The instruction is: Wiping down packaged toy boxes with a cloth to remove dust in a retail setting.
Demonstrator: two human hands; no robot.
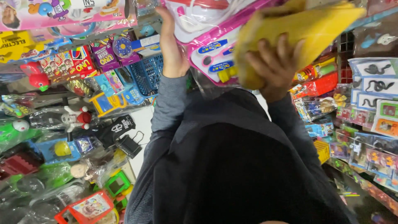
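While both arms are raised overhead, the left hand grips the edge of a pink-and-white boxed toy set under clear plastic, fingers closed on it. Beside it, the right hand presses a yellow cloth against that set's front, fingers spread across the fabric. Packaged toys crowd both sides: a blue basket hangs left, and cards of toy snakes hang right.
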